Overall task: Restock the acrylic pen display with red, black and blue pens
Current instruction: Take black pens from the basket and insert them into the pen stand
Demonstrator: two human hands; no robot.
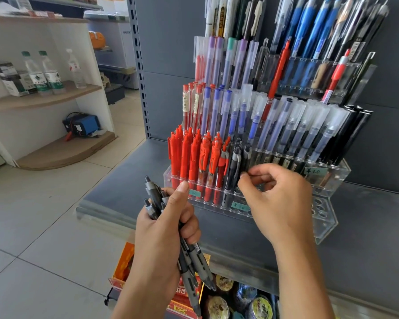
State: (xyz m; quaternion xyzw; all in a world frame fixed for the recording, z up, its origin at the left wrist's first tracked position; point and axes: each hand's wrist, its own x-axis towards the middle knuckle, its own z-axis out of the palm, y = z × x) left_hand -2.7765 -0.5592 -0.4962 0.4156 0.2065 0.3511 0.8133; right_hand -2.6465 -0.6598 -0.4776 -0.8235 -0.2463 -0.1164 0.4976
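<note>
A tiered acrylic pen display [332, 217] stands on a grey shelf [129, 176]. Its front rows hold several red pens [194, 157] on the left and a few black pens [236, 162] beside them. Blue and clear-capped pens [283, 125] fill the higher rows. My left hand [164, 226] grips a bundle of black pens [189, 256] below the display's left end. My right hand [279, 199] is at the front row, its thumb and fingertips pinching a black pen [246, 165] that stands in the row.
Empty holes [318, 204] show in the display's front tier on the right. A wooden corner shelf [44, 95] with water bottles stands at the left. Packaged goods [240, 295] sit under the grey shelf, above a tiled floor.
</note>
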